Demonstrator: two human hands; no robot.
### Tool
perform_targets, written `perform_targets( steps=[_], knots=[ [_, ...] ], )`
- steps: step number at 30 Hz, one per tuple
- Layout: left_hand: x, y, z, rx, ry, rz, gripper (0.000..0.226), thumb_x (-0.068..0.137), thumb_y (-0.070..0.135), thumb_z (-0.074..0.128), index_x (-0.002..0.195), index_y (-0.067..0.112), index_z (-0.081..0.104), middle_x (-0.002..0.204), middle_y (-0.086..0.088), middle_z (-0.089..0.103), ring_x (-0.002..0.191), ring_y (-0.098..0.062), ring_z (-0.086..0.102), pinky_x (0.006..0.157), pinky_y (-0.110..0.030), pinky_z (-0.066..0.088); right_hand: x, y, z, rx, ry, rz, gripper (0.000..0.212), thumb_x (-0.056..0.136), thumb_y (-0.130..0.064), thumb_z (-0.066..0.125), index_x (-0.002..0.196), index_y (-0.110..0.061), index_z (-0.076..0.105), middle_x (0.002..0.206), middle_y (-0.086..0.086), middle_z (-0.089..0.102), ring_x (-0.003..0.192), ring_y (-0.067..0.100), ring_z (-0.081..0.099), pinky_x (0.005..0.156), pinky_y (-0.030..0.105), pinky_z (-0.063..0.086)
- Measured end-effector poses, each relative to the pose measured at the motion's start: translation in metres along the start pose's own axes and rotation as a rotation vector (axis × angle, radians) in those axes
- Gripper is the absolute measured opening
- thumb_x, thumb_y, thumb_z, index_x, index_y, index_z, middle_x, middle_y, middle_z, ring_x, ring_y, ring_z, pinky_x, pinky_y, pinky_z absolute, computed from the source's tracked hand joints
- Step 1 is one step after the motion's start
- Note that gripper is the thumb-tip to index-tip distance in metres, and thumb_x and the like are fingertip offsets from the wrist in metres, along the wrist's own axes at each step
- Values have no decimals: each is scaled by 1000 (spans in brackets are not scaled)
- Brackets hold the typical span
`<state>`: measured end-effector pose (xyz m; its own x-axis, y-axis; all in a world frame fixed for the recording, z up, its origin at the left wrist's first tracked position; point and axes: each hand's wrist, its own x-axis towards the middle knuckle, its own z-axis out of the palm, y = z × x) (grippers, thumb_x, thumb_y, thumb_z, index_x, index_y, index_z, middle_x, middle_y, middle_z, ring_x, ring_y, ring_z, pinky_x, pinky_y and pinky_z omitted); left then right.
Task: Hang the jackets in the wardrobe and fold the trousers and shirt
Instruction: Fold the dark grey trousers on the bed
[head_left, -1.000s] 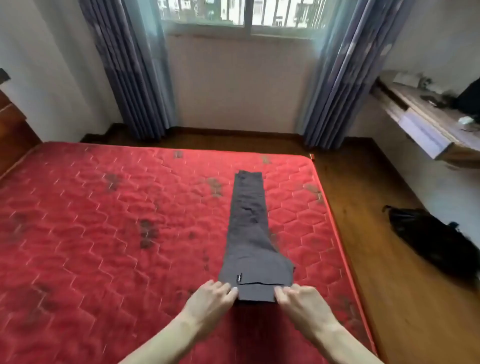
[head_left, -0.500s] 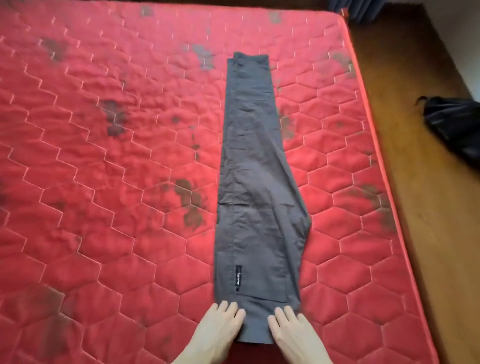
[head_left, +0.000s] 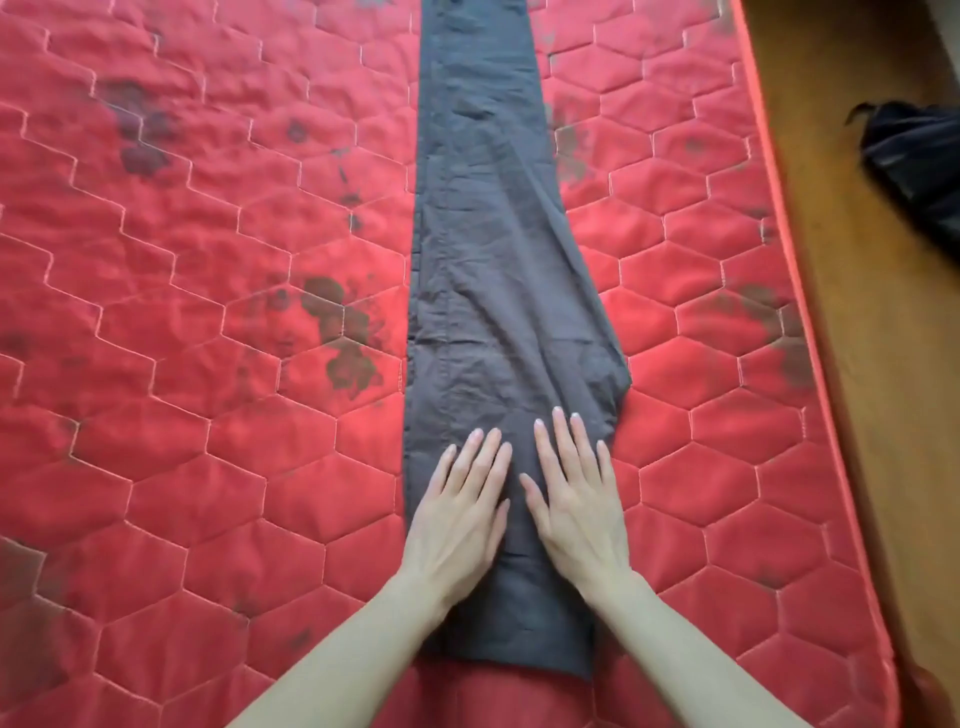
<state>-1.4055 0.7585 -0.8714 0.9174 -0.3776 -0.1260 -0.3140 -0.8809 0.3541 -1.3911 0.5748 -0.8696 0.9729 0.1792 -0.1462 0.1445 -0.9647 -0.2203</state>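
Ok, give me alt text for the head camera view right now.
Two hands, left and right, press flat, side by side, on grey trousers laid lengthwise on a red quilted mattress. A black bag lies on the wooden floor beside it.

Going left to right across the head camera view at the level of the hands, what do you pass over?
Red quilted mattress → left hand flat on the grey trousers → right hand flat on them too → mattress again → wooden floor.
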Motion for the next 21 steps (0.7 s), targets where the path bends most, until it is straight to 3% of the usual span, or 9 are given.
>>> perform_targets(
  steps=[5,9,16,18,21],
  knots=[
    [-13,-34,28,22,-24,94,72,104,44,46,166,17,22,175,-7,12,162,-26,8,130,-48,14,14,38,27,16,-28,-99,66,107,-52,35,166,-26,21,175,-2,10,161,17,5,130,45,11],
    [-24,-55,25,25,-45,210,73,104,41,46,167,16,18,175,-7,10,162,-27,8,130,-48,15,-1,63,26,-30,-39,-113,65,107,-51,33,166,-28,18,175,-2,7,162,20,6,129,46,13],
    [-43,-130,-15,125,-283,618,91,102,64,44,167,10,11,176,-9,4,162,-27,6,130,-45,9,-47,118,-4,-224,-227,-410,73,106,-59,33,167,-24,14,175,4,7,162,26,7,124,56,22],
    [-38,-134,-22,123,-241,600,88,103,60,43,166,8,12,175,-9,5,162,-26,7,130,-44,10,-44,112,-13,-222,-165,-422,66,108,-50,33,166,-20,21,175,5,12,161,26,11,124,55,23],
    [-26,-101,-13,52,-96,393,79,105,48,44,166,7,14,175,-10,6,162,-27,8,130,-45,16,-32,67,-10,-68,37,-314,60,110,-40,34,164,-14,29,174,7,16,160,27,16,127,51,20]
  ],
)
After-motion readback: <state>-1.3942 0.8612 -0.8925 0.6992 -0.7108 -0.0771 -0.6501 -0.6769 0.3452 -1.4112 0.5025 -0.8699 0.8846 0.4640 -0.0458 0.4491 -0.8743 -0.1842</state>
